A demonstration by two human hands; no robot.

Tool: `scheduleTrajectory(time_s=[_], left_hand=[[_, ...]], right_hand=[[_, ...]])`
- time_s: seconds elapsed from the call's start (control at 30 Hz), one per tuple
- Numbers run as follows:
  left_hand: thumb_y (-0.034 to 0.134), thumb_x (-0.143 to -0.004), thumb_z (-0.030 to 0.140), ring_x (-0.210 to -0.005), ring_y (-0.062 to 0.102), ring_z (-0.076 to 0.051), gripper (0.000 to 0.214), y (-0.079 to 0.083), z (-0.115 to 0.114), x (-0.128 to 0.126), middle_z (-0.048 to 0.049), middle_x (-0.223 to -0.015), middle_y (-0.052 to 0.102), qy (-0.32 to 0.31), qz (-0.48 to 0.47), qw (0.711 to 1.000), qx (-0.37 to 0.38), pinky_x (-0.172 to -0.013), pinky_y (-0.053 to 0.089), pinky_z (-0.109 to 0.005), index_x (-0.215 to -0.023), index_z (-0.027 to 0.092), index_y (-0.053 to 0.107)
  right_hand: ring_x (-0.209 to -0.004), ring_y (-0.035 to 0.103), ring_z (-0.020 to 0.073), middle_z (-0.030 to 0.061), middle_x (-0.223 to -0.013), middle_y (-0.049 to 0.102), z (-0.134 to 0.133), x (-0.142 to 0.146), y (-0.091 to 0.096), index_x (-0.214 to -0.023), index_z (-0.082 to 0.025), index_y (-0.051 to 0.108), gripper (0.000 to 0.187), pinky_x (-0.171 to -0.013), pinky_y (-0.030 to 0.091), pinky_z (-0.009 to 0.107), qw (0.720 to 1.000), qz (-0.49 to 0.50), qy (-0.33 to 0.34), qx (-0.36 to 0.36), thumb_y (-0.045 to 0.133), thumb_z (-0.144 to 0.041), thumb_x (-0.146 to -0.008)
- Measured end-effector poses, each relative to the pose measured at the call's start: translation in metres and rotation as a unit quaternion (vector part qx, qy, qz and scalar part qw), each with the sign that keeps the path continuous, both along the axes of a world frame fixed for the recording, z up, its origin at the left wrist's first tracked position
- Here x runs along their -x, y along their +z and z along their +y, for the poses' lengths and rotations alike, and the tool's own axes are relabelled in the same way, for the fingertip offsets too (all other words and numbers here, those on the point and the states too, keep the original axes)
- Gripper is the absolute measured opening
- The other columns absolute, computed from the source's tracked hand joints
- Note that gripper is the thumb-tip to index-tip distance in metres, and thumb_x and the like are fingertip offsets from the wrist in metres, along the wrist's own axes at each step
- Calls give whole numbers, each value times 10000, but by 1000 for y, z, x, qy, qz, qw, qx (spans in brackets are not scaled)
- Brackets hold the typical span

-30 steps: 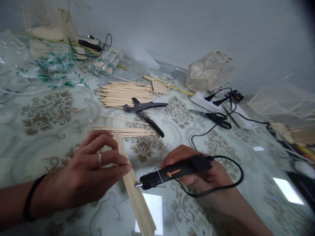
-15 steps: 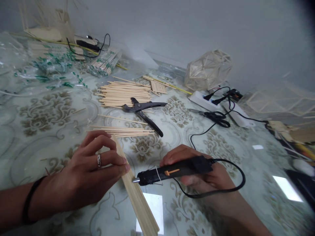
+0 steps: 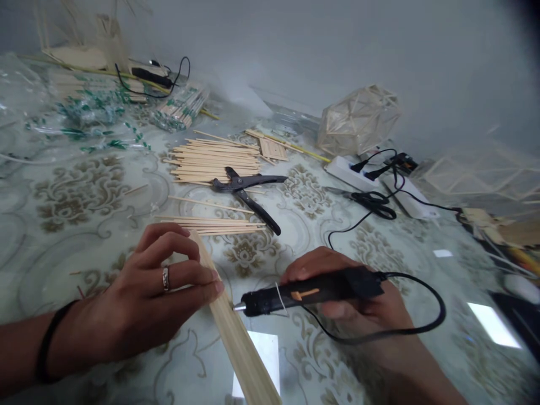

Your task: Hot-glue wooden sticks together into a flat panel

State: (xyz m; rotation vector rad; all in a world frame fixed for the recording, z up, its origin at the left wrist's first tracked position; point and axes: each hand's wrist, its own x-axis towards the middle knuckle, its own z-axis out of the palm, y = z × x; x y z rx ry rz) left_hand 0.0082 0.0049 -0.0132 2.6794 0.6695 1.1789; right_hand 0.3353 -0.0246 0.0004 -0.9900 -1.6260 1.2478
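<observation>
My left hand, with a ring and a dark wristband, presses its fingertips on a long strip of joined bamboo sticks that lies on the glass-topped table. My right hand is wrapped round a black glue gun with an orange trigger. The gun's metal tip touches the right edge of the strip, just past my left fingertips. A black cord loops away from the back of the gun.
Black pliers lie on a stack of loose sticks behind the hands, with a smaller row of sticks nearer. A white power strip, a stick-built polyhedron and plastic packets sit farther back.
The glue gun has shifted slightly right and its tip stays at the strip's edge. My left hand has hardly moved.
</observation>
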Motion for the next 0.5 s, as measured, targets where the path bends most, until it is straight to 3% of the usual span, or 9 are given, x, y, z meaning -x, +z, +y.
scheduleTrajectory(time_s=[0.3,0.5], left_hand=[[639,-1055,48,-926,643,-184,194,0,-3,-3,34,-924,835,14,-4,1000,-5,-1079,492,-440,-1050,204,754],[609,-1033,23,-882,596,-165,239,0,-6,-3,57,-925,802,15,-2,1000,2,-1143,464,-448,-1055,213,753]], right_hand=[[-918,797,251,54,-1022,819,-1,1,-4,-1149,-334,863,279,-786,624,369,1000,-6,9,-1,881,-536,-957],[-926,780,266,57,-1029,816,-4,-2,-6,-1150,-334,870,303,-768,606,371,999,15,14,46,892,-547,-935]])
